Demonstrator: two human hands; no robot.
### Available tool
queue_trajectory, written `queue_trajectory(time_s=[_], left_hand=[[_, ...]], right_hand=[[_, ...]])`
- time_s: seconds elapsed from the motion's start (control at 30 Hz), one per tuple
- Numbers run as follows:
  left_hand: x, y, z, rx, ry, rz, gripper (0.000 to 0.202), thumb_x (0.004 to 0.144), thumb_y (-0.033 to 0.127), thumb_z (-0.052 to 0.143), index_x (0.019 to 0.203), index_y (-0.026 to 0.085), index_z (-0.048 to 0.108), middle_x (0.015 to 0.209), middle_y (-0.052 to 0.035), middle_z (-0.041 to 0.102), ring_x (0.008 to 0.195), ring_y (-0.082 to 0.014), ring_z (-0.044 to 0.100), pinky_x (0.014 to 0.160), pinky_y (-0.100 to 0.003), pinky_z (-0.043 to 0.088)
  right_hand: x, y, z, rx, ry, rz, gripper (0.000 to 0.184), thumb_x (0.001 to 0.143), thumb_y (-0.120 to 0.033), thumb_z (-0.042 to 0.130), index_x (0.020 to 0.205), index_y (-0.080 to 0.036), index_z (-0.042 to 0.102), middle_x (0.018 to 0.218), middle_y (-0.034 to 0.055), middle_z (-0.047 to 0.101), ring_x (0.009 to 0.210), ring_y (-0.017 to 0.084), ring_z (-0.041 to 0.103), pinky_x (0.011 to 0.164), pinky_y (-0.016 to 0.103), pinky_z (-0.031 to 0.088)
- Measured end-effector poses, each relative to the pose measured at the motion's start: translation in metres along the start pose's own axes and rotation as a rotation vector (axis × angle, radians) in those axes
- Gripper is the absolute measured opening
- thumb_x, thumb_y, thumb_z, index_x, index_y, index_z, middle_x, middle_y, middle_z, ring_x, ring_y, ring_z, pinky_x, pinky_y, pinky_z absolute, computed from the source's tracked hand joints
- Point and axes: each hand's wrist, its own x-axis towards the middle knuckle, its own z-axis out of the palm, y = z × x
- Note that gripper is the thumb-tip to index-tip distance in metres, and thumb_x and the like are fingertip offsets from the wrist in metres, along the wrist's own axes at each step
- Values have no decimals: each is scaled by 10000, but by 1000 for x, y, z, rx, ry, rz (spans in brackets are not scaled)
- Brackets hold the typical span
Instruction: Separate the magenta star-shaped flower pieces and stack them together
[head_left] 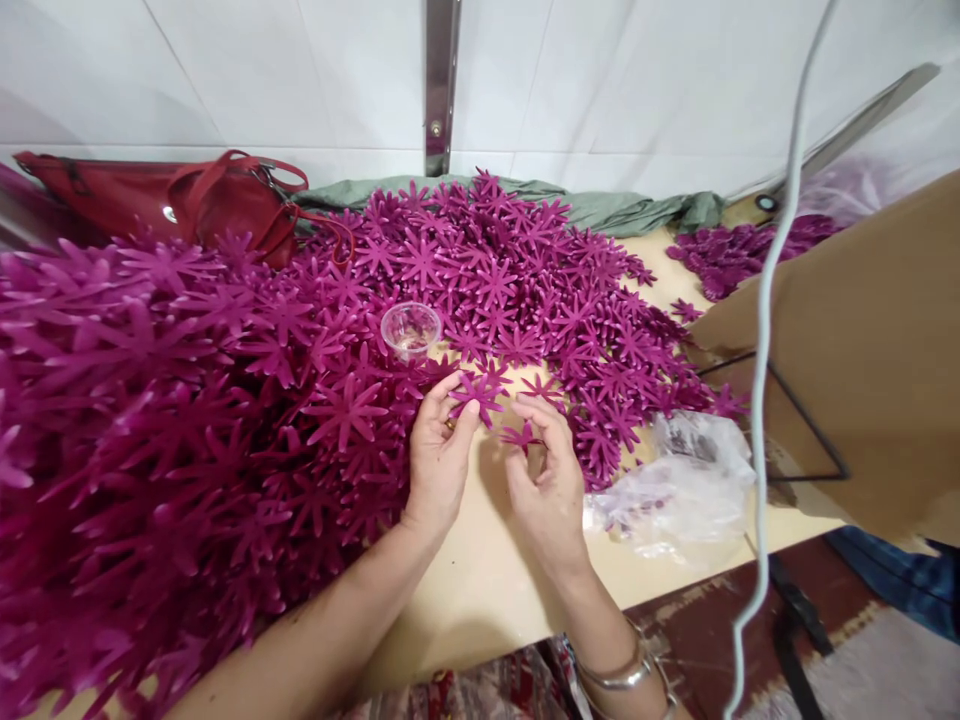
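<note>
Left hand (439, 462) pinches magenta star-shaped, fabric-like flower (478, 396), frame centre; right hand (551, 478) curled at smaller magenta flower (519, 437), hold unclear. Risk: loose pinch could lose flower among look-alike magenta heap (347, 412), frame left.

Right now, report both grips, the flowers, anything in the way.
Left grip pinching a flower. Right grip, second flower at thumb, hold unclear. Heap beyond both. Cup beyond left grip, bag right of right; neither between them.
</note>
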Motion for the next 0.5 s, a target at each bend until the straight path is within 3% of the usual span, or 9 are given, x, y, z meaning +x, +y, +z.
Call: queue_trajectory(time_s=[0.2,0.37,0.5], left_hand=[[-1,0,2,8,22,34,301,877,314,768,1127,231,623,972,5,699,827,-113,664,792,-232,558],[-2,-3,-2,131,16,66,235,906,344,738,1074,227,621,1015,-20,697,907,-151,683,872,-287,582],[-3,-2,-1,163,5,83,175,923,348,713,1023,235,625,997,-26,703,975,-184,689,906,-328,596]], right_hand=[[-2,-6,-3,-69,23,-16,348,806,-106,486,1125,-242,515,1401,172,525,1429,286,487,1169,534,437],[5,-20,-8,12,-25,-135,496,920,-283,545,1391,-230,398,1603,207,322,1573,324,302,1224,584,365],[33,-39,-9,-68,45,-122,296,983,-279,528,1277,-248,540,1415,169,558,1406,285,518,1179,534,421]])
